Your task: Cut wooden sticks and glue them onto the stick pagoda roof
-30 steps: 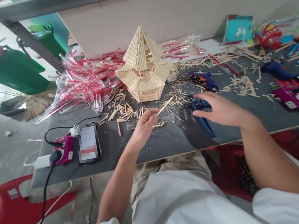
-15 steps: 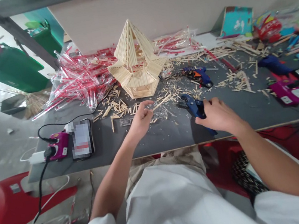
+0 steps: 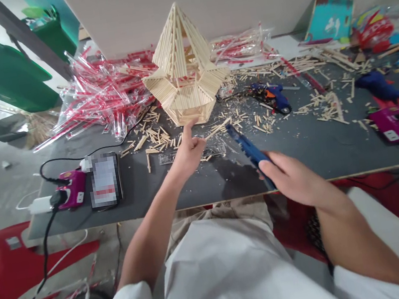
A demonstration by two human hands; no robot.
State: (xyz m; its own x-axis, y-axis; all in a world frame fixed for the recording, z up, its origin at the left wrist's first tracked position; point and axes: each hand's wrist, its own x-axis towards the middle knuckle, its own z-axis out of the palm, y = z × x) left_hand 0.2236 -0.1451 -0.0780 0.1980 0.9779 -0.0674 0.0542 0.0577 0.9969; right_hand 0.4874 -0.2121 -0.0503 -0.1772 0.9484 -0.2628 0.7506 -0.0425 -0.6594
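Blue cutter (image 3: 248, 151) in my grip! From the head view, the fingers of my right hand (image 3: 295, 177) are wrapped around its handles, and it slants over the near part of the tabletop (image 3: 146, 198), narrow end pointing ahead and left towards loose stick pieces (image 3: 216, 129). Across to my left hand (image 3: 187, 156): index finger stretched out to the front of the stick tower (image 3: 190, 90), the other fingers curled in; whether the fingertip touches, or the curled fingers hold anything, I can't tell. That tower stands upright, peak and all! A clear ruler (image 3: 165, 159) lies partly hidden by the same hand. Beyond the cutter, a blue-and-orange glue gun (image 3: 277, 96); far left, a phone (image 3: 104, 180) beside a purple power adapter (image 3: 74, 189), with red-and-clear wrappers (image 3: 109, 93) heaped behind.
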